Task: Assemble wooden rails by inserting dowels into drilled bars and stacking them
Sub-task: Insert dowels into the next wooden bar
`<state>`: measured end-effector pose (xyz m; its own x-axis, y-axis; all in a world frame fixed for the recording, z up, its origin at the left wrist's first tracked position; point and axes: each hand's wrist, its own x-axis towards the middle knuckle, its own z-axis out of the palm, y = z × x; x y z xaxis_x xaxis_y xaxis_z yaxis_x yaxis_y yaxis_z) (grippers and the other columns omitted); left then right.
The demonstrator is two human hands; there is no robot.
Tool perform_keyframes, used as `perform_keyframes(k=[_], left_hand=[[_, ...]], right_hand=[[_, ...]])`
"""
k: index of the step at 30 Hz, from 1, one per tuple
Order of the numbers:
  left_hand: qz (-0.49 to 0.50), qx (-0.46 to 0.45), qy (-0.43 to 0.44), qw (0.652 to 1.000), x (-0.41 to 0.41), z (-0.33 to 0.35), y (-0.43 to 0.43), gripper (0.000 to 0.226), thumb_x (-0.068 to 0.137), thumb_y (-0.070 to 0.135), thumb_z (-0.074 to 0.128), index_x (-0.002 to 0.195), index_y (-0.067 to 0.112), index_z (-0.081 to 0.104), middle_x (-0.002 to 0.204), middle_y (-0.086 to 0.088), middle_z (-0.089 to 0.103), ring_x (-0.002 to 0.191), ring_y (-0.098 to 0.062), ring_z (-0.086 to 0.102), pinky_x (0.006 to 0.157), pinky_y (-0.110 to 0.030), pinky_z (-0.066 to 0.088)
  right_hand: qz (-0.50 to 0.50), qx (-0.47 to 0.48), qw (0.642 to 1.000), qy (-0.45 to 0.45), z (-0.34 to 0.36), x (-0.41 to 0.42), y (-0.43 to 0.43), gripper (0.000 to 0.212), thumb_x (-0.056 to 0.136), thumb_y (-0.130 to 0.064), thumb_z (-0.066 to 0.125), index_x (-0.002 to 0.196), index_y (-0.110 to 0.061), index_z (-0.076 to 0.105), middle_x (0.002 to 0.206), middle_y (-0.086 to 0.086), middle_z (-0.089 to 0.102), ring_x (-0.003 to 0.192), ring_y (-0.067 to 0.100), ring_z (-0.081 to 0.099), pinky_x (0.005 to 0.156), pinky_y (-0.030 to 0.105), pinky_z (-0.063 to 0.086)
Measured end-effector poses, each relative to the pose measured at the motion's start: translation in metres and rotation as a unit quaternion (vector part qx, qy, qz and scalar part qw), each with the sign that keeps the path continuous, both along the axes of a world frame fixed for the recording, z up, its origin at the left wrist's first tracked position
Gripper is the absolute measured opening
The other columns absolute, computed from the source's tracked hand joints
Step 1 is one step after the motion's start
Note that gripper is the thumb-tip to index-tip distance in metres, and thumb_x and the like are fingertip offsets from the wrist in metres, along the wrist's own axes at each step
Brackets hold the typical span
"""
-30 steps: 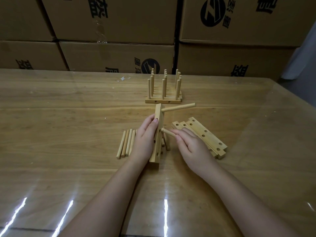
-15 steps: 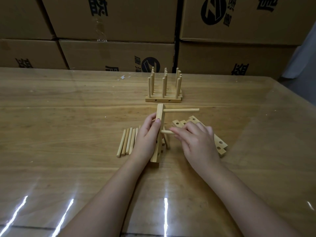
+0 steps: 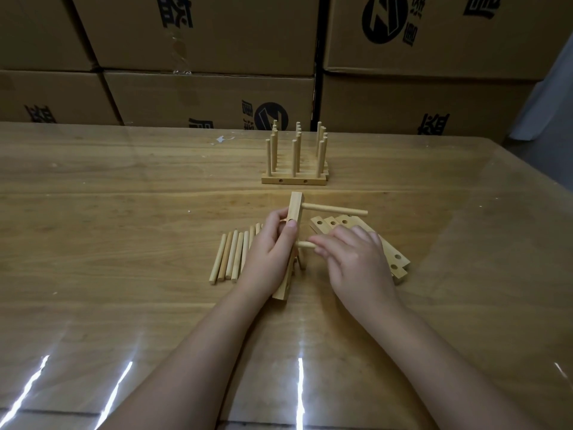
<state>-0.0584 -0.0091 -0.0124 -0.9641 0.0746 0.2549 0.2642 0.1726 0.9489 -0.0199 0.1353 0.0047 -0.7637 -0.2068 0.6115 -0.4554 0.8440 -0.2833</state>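
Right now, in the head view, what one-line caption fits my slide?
Left hand grips a drilled bar bearing one dowel, while the right hand holds a second dowel at its side.

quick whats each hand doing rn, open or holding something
Left hand: closed, gripping the drilled bar.
Right hand: closed, holding the lower dowel that sticks out of the bar.

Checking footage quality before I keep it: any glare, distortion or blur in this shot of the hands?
Head view: white glare streaks on the glossy table; wide-angle bowing curves the boxes; dim warm light; left hand on the bar and right hand on the dowel look sharp.
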Motion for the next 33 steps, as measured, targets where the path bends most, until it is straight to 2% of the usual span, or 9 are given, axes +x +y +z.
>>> perform_keyframes(k=[7,10,13,17,22,24,28,31,33], left_hand=[[0.015,0.073,-0.027,0.997,-0.0018,0.0050,-0.0006,0.040,0.090,0.039,0.047,0.122,0.016,0.057,0.103,0.000,0.064,0.095,-0.019,0.060,0.085,-0.039,0.047],[0.063,0.104,-0.034,0.992,-0.0052,0.0034,-0.0021,0.027,0.099,0.026,0.045,0.122,0.017,0.057,0.111,0.002,0.064,0.108,-0.017,0.058,0.092,-0.031,0.046],[0.089,0.119,-0.047,0.988,-0.0067,0.0040,-0.0027,0.024,0.100,0.023,0.045,0.121,0.019,0.056,0.105,0.006,0.064,0.103,-0.015,0.058,0.086,-0.025,0.046],[0.084,0.113,-0.050,0.989,-0.0060,0.0047,-0.0024,0.031,0.101,0.024,0.043,0.128,0.014,0.053,0.118,-0.008,0.063,0.113,-0.029,0.056,0.098,-0.043,0.045],[0.071,0.082,-0.028,0.994,-0.0034,0.0051,-0.0011,0.029,0.101,0.024,0.042,0.126,0.014,0.053,0.103,-0.001,0.062,0.097,-0.022,0.057,0.093,-0.049,0.046],[0.063,0.074,-0.018,0.995,-0.0029,0.0039,-0.0011,0.027,0.101,0.024,0.041,0.123,0.017,0.054,0.099,-0.002,0.062,0.093,-0.021,0.057,0.090,-0.044,0.048],[0.069,0.064,0.013,0.995,-0.0017,0.0032,-0.0015,0.021,0.102,0.021,0.040,0.118,0.019,0.053,0.091,0.002,0.059,0.074,0.009,0.054,0.065,-0.005,0.043],[0.072,0.042,0.017,0.996,-0.0014,0.0034,-0.0009,0.021,0.102,0.021,0.040,0.119,0.019,0.053,0.092,0.000,0.061,0.073,0.010,0.054,0.066,-0.005,0.043],[0.064,0.042,0.006,0.997,-0.0019,0.0036,-0.0004,0.024,0.102,0.024,0.040,0.121,0.020,0.054,0.098,-0.003,0.062,0.086,-0.003,0.058,0.081,-0.018,0.047]], right_hand=[[-0.018,-0.069,0.997,0.004,0.0044,-0.0036,0.0035,0.033,0.087,-0.026,0.061,0.118,-0.014,0.062,0.098,0.002,0.059,0.094,0.018,0.055,0.088,0.032,0.030],[-0.017,-0.161,0.987,0.001,0.0074,-0.0021,0.0054,0.038,0.090,-0.038,0.046,0.116,-0.013,0.059,0.098,-0.002,0.056,0.090,0.011,0.055,0.091,0.026,0.026],[-0.026,-0.181,0.983,0.009,0.0074,-0.0020,0.0059,0.028,0.093,-0.031,0.046,0.103,-0.010,0.062,0.090,-0.004,0.058,0.084,0.013,0.056,0.090,0.029,0.028],[-0.039,-0.177,0.983,0.018,0.0060,-0.0049,0.0068,0.010,0.092,-0.013,0.055,0.093,-0.009,0.064,0.084,-0.005,0.061,0.081,0.014,0.057,0.088,0.034,0.032],[-0.037,-0.201,0.979,0.013,0.0056,-0.0040,0.0069,0.016,0.091,-0.020,0.051,0.088,-0.010,0.064,0.077,-0.010,0.059,0.075,0.011,0.056,0.087,0.030,0.029],[-0.039,-0.198,0.979,0.015,0.0057,-0.0044,0.0073,0.015,0.092,-0.019,0.053,0.086,-0.010,0.064,0.075,-0.010,0.058,0.073,0.011,0.054,0.087,0.030,0.029],[-0.043,-0.191,0.981,0.009,0.0032,-0.0060,0.0070,0.011,0.091,-0.014,0.056,0.085,-0.009,0.064,0.073,-0.014,0.054,0.072,0.009,0.051,0.086,0.031,0.029],[-0.038,-0.194,0.980,0.011,0.0031,-0.0063,0.0075,0.015,0.091,-0.018,0.054,0.084,-0.008,0.064,0.073,-0.013,0.054,0.071,0.009,0.051,0.086,0.031,0.030],[-0.035,-0.189,0.981,0.017,0.0041,-0.0067,0.0077,0.017,0.091,-0.020,0.052,0.085,-0.009,0.063,0.073,-0.012,0.055,0.071,0.010,0.052,0.086,0.032,0.031]])
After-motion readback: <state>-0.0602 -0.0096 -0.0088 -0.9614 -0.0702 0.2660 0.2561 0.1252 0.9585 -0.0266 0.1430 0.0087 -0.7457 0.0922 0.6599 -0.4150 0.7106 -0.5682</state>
